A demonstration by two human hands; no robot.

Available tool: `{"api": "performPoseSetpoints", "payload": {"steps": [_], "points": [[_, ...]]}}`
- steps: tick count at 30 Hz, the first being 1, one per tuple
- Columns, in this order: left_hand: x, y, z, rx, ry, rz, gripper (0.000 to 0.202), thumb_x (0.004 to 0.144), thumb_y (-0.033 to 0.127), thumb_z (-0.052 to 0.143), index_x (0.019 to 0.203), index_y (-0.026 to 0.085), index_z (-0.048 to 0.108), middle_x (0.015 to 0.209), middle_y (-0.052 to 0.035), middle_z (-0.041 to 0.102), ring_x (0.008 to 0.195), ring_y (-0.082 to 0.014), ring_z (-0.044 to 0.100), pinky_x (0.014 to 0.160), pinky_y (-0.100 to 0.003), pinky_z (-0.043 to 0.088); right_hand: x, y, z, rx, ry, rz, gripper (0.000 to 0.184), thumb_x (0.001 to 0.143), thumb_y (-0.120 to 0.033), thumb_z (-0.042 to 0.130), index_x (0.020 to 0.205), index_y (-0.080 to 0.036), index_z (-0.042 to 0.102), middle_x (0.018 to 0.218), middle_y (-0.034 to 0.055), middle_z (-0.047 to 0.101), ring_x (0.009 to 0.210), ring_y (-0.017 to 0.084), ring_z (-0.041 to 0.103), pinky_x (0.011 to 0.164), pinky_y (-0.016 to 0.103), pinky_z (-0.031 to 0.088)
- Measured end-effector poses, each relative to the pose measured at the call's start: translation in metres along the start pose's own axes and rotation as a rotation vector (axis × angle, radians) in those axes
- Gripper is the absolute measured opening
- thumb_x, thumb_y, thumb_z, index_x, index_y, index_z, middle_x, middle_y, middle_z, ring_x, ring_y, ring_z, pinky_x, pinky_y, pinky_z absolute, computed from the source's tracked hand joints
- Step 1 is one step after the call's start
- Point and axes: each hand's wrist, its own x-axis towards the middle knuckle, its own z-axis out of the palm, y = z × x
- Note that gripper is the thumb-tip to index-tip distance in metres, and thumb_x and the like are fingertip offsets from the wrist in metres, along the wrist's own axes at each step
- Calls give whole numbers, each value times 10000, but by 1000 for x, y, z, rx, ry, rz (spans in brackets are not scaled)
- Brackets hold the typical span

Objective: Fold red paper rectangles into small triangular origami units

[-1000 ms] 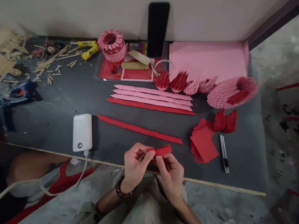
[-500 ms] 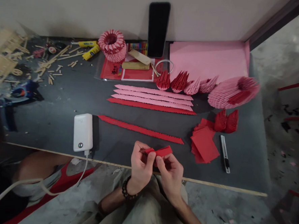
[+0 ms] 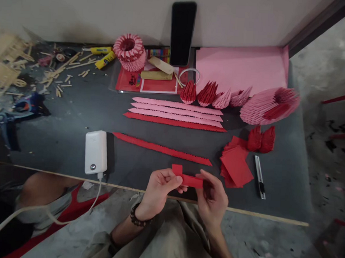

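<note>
A pale wall [image 3: 109, 12] at twelve o'clock backs a dark tabletop [image 3: 65, 112]; mottled grey floor [image 3: 279, 244] shows at four, a red seat [image 3: 75, 206] at eight; light is dim.

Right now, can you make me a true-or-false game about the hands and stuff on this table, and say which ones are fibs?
1. The left hand pinches folded red paper. True.
2. The bracelet is on the right wrist. False: it's on the left wrist.
3. The power bank is white. True.
4. The phone lies flat. False: the phone stands propped up.
5. Three pink strips lie side by side. True.
</note>
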Motion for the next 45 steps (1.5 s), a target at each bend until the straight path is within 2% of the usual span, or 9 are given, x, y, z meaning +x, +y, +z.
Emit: {"api": "performPoseSetpoints", "payload": {"steps": [3, 9, 13, 17, 22, 31, 35, 39, 45], "points": [[-2, 3, -4, -4, -73, -129, 373, 778, 408, 854, 651, 129, 643, 655, -68, 757, 588, -148, 702, 594, -239, 550, 15, 7, -21, -14, -246, -264, 532, 891, -130, 592, 1371, -356, 623, 1094, 66, 767, 969, 208, 732, 847, 405, 614], [-1, -4, 1, 68, -185, -253, 401, 688, 437, 913, 669, 132, 653, 607, -48, 737, 573, -153, 711, 613, -244, 562, 36, -1, -39, -64, -473, -424, 392, 782, -185, 789, 1093, -424, 788, 946, 41, 791, 870, 227, 730, 779, 415, 602], [0, -8, 4, 125, -133, -216, 409, 650, 450, 929, 665, 147, 655, 614, -41, 741, 557, -160, 702, 625, -270, 572, 36, -8, -35, -35, -401, -320, 234, 809, -201, 752, 924, -392, 824, 862, 36, 782, 820, 224, 724, 760, 413, 595], [1, -9, 1, 185, -108, -132, 362, 692, 453, 905, 675, 164, 687, 655, -60, 757, 606, -188, 712, 638, -292, 579, 27, -13, -26, 41, -346, -8, 73, 847, -263, 730, 873, -259, 798, 855, 58, 785, 792, 200, 736, 715, 328, 596], [0, -5, 0, 255, -123, -77, 327, 775, 425, 851, 690, 148, 698, 688, -64, 766, 640, -177, 711, 663, -287, 580, 16, -17, -14, 88, -249, 306, 160, 853, -342, 748, 836, -183, 749, 708, 23, 750, 617, 140, 677, 593, 243, 548], [1, -5, -3, 400, -124, -15, 305, 853, 420, 763, 722, 163, 664, 733, -56, 759, 694, -188, 713, 688, -285, 561, 10, -20, -2, 22, -64, 248, 149, 808, -333, 791, 867, -197, 790, 700, 13, 769, 559, 132, 666, 532, 234, 545], [-1, -5, -2, 695, -72, 176, 209, 931, 342, 651, 787, 191, 658, 752, -38, 742, 698, -196, 701, 667, -279, 533, 5, -19, 2, -32, -40, 187, 160, 820, -323, 782, 939, -217, 798, 784, 13, 792, 624, 132, 690, 587, 239, 568], [-2, -14, 0, 1007, 80, 392, 75, 896, 174, 607, 846, 224, 633, 767, -42, 713, 696, -219, 667, 672, -316, 497, -1, -14, 9, -82, -43, 154, 225, 815, -300, 792, 1025, -222, 782, 910, 35, 800, 749, 148, 723, 692, 265, 592], [-4, -26, 2, 969, 85, 503, 198, 863, 63, 563, 866, 259, 587, 799, -37, 694, 735, -226, 671, 697, -325, 506, -3, -10, 15, 84, 13, 150, 112, 846, -256, 759, 950, -217, 751, 817, 17, 747, 707, 144, 701, 639, 261, 587]]}}
